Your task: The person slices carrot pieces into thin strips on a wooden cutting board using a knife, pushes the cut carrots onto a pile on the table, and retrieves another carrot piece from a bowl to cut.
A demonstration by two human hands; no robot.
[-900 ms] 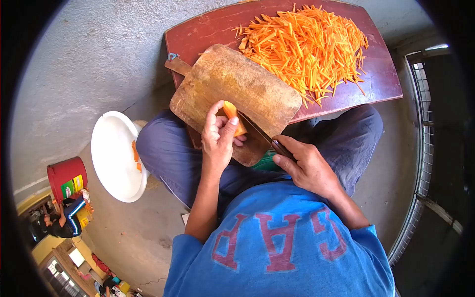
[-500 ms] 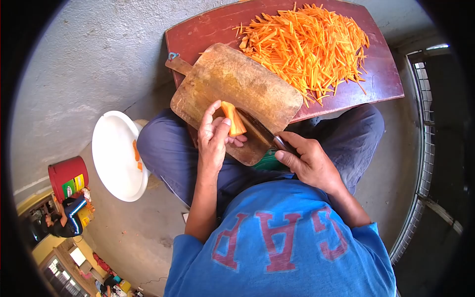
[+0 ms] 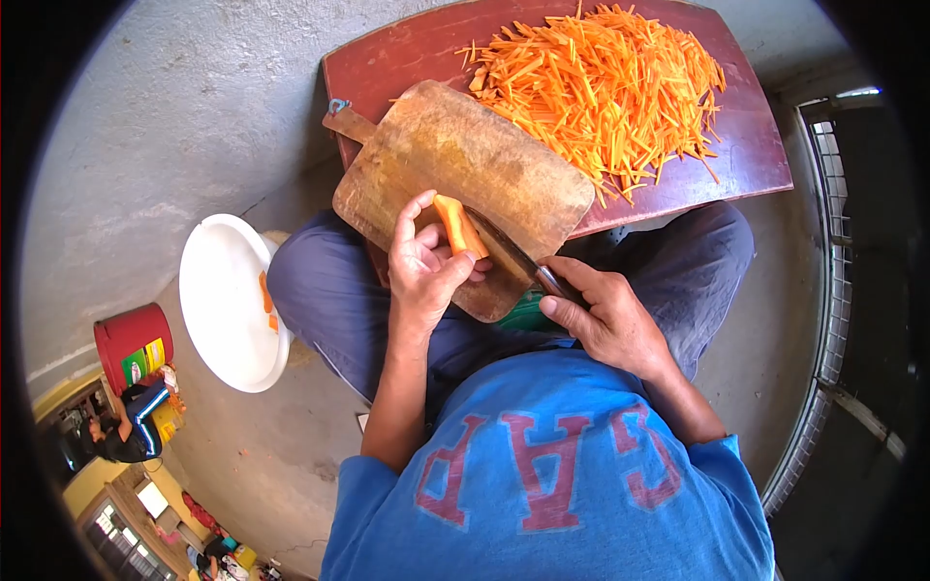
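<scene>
My left hand [image 3: 426,266] is closed around a piece of carrot [image 3: 459,227], held tilted above the near part of a worn wooden cutting board [image 3: 455,155]. In my right hand [image 3: 605,315] is a knife [image 3: 509,247], gripped by its dark handle. The blade points up and to the left, its tip close beside the carrot; whether they touch I cannot tell. The board rests partly on a red table [image 3: 387,60] and reaches over my lap. A large heap of carrot strips [image 3: 601,97] lies on the table beyond the board.
At the left a white basin [image 3: 228,310] holds a few carrot pieces [image 3: 267,300]. Beyond it are a red bucket [image 3: 133,349] and a person [image 3: 136,426]. A pale wall [image 3: 194,116] borders the upper left, and a metal mesh frame [image 3: 835,242] runs along the right.
My left thumb has shifted lower along the carrot, and the piece has turned slightly in my fingers. My right hand and the knife have barely moved.
</scene>
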